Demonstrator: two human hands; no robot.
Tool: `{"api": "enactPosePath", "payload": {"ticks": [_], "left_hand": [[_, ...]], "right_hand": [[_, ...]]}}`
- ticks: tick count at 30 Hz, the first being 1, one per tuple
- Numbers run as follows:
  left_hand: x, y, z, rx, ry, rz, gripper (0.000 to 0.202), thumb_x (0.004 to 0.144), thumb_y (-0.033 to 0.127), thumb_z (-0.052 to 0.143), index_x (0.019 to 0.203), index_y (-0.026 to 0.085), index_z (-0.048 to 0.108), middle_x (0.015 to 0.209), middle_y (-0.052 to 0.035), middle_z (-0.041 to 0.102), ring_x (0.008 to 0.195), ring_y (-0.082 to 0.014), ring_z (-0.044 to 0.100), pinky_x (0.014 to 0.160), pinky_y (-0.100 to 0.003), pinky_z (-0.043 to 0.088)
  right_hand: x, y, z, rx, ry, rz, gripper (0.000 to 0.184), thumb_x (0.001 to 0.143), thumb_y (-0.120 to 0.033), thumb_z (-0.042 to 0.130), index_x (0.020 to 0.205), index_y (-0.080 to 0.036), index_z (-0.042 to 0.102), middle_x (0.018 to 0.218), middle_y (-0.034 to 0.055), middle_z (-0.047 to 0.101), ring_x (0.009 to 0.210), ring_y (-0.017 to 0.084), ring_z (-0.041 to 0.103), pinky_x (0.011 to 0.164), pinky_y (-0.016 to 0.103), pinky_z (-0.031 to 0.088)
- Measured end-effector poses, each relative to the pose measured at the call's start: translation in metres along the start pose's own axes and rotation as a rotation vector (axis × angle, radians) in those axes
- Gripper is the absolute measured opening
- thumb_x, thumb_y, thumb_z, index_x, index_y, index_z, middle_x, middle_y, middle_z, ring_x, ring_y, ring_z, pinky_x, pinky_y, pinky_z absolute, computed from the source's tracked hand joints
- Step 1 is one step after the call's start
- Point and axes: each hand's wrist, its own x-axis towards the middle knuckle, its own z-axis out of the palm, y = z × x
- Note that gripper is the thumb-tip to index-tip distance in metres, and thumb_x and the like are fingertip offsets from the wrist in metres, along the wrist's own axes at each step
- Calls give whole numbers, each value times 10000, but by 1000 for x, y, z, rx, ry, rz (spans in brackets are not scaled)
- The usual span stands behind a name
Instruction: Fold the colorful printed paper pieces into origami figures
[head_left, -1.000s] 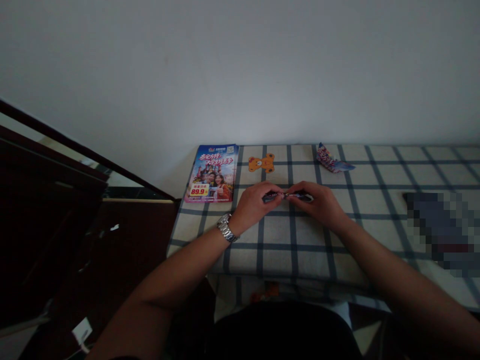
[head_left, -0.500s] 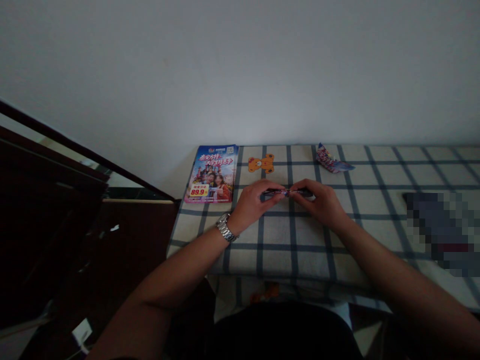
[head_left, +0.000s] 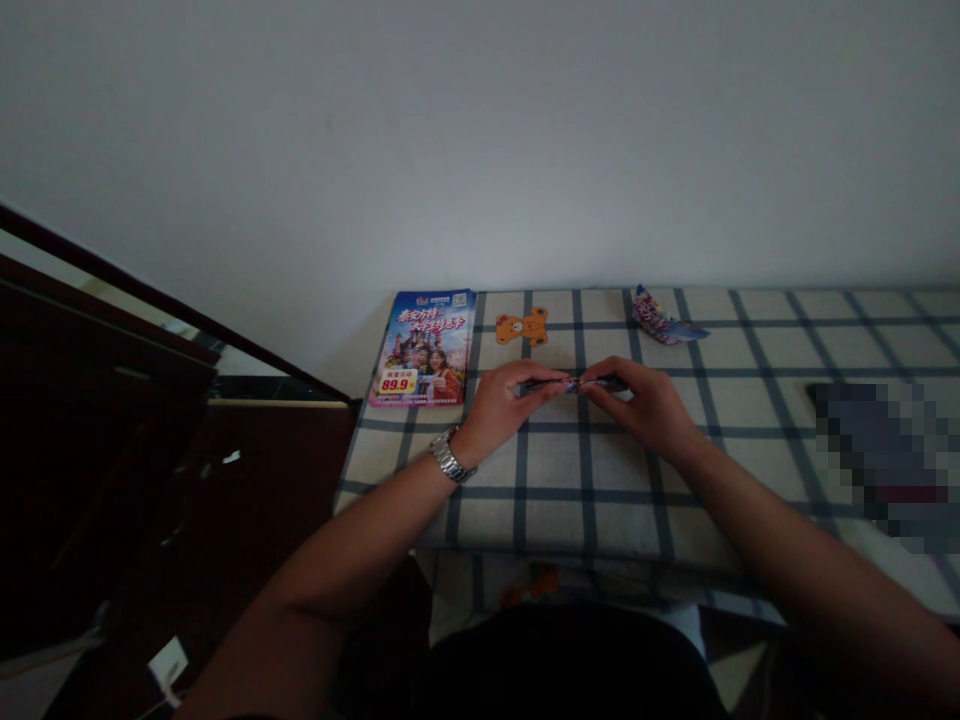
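My left hand (head_left: 504,406), with a metal watch (head_left: 448,456) on the wrist, and my right hand (head_left: 643,405) meet over the checked tablecloth (head_left: 577,470). Between their pinched fingertips lies a narrow folded strip of printed paper (head_left: 574,384), held flat just above the cloth. Both hands have their fingers closed on its ends. A second folded piece of the same printed paper (head_left: 660,319) lies at the back of the table, beyond my right hand.
A colourful flyer (head_left: 424,346) lies at the table's back left corner. An orange bear figure (head_left: 523,327) is next to it. A blurred dark object (head_left: 885,460) sits at the right. A dark cabinet (head_left: 112,450) stands left of the table; a white wall is behind.
Both hands have shifted slightly away from me along the table while still pinching the paper strip. Nothing else has moved.
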Motion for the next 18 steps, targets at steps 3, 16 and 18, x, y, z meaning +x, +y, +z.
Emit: {"api": "enactPosePath", "payload": {"ticks": [3, 16, 18], "left_hand": [[0, 0, -1, -21, -11, -3, 170, 983, 386, 740, 1066, 255, 810, 1034, -32, 810, 931, -156, 765, 871, -296, 618], [1, 1, -2, 6, -8, 26, 193, 992, 406, 723, 1058, 247, 811, 1000, -40, 810, 906, -161, 764, 852, -299, 624], [0, 2, -2, 10, -6, 37, 178, 995, 393, 722, 1042, 243, 807, 992, -35, 808, 902, -154, 758, 850, -292, 618]], "right_hand": [[0, 0, -1, 3, 0, -2, 241, 968, -492, 685, 1000, -258, 739, 930, 64, 783, 836, 251, 731, 777, 378, 586], [1, 0, -3, 49, -2, -5, 271, 958, -534, 697, 978, -269, 746, 965, 68, 794, 900, 276, 745, 823, 408, 594], [1, -2, -4, 60, -5, -2, 279, 953, -543, 699, 967, -269, 749, 961, 72, 796, 903, 285, 746, 835, 422, 594]]}}
